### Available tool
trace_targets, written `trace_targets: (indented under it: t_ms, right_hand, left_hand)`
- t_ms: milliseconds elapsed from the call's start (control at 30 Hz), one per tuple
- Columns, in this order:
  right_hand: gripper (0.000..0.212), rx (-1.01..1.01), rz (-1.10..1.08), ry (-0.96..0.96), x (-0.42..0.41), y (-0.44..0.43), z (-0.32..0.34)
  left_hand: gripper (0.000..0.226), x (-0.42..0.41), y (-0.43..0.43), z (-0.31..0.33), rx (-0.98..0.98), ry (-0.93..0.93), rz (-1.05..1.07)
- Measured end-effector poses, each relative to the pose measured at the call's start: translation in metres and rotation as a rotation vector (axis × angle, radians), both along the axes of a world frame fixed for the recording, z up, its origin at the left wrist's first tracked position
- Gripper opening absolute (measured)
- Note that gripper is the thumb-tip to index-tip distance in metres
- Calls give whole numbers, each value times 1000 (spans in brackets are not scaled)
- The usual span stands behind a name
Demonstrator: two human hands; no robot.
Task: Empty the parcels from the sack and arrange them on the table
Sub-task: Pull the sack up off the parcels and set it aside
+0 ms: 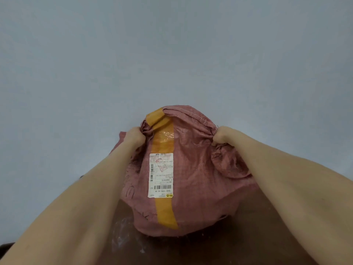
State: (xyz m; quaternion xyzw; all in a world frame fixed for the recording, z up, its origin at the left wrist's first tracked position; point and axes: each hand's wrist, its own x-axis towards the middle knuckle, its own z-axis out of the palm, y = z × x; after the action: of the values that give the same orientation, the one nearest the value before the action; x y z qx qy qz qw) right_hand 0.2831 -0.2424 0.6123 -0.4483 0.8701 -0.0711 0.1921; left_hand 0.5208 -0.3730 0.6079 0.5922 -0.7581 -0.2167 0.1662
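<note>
Sack: pinkish-red woven sack (200, 178), bulging, mid-view, stitched end farthest from the camera; whether its near end rests on the surface below cannot be told
Left hand: left hand (136, 137) with fingers curled tight, bunching the cloth at the sack's far left corner
Right hand: right hand (222, 135) clenched the same way on the far right corner
Tape: yellow-brown tape (164, 209) running lengthwise down the sack, folded over the stitched end
Label: white label (160, 175) with barcodes, stuck along the tape's left edge
Below: dark brown surface (248, 245) under sack and arms, with a whitish patch (122, 236) too blurred to name
Behind: plain grey-blue backdrop (172, 54) filling the upper half
In the way: both forearms cover the surface's sides; the cloth hides what is inside
</note>
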Motion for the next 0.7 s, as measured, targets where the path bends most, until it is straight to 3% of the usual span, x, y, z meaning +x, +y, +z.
trace_targets:
  t_ms: [133, 200, 267, 367, 467, 600, 700]
  right_hand:
    - [50, -95, -102, 7, -2, -7, 9]
    - [48, -135, -121, 1, 1, -6, 16]
    - [46, -162, -137, -4, 4, -7, 20]
    - [40, -208, -162, 17, 9, -5, 26]
    - [37, -246, -188, 83, 13, -1, 33]
    - [36, -259, -198, 142, 13, 0, 38]
    - [36, -267, -209, 178, 14, 1, 41]
  left_hand:
    - [31, 22, -17, 22, -139, -50, 11]
    - [30, 29, -20, 31, -126, -50, -37]
    - [46, 35, -18, 39, -33, -43, -99]
    - [64, 42, -13, 40, -38, -293, -109]
    - [45, 48, -6, 37, -167, -487, -6]
    - [13, 44, 1, 34, -352, -531, 170]
    - [13, 44, 1, 34, -387, -586, 213]
